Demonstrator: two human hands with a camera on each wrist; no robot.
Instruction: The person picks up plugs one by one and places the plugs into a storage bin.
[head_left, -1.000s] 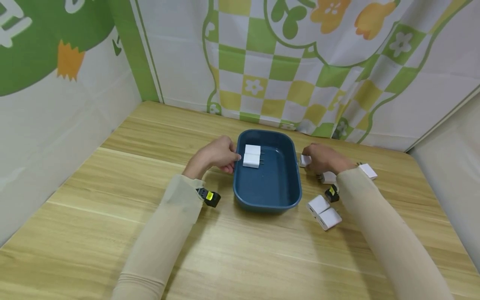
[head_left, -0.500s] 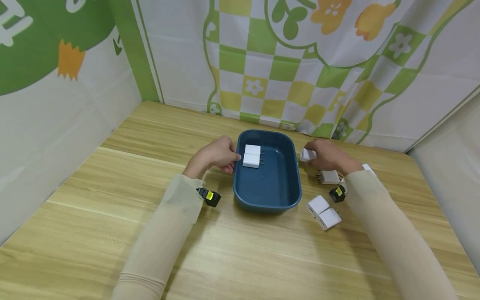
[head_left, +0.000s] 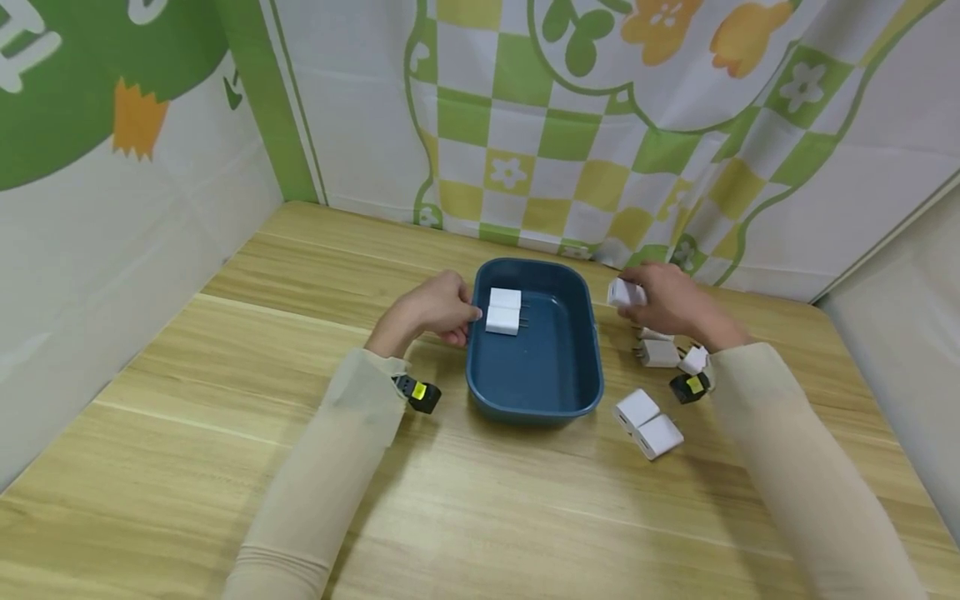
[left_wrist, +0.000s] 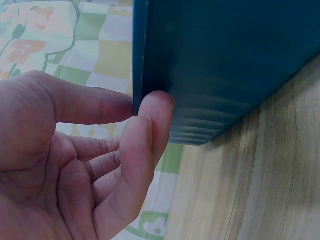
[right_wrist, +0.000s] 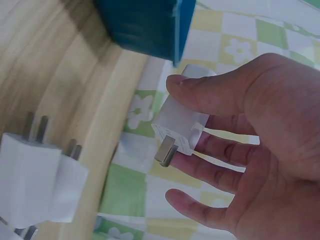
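Note:
A dark blue plastic bin (head_left: 535,412) stands on the wooden table, with two white chargers (head_left: 503,321) lying side by side at its left wall. My left hand (head_left: 438,307) pinches the bin's left rim between thumb and fingers, as the left wrist view shows closely. Just right of the bin, my right hand (head_left: 663,300) holds a white charger (right_wrist: 182,115) between thumb and fingers. Its two metal prongs (right_wrist: 166,151) point away from the thumb tip in the right wrist view.
Several white chargers (head_left: 660,353) lie right of the bin, below my right wrist. A pair of chargers (head_left: 649,423) sits nearer, by the bin's front right corner. A patterned curtain (head_left: 525,167) hangs along the table's back edge.
My right hand has lifted the charger and moved it up and slightly right, away from the bin's right side. More of the chargers under that wrist now show. The left hand stays put.

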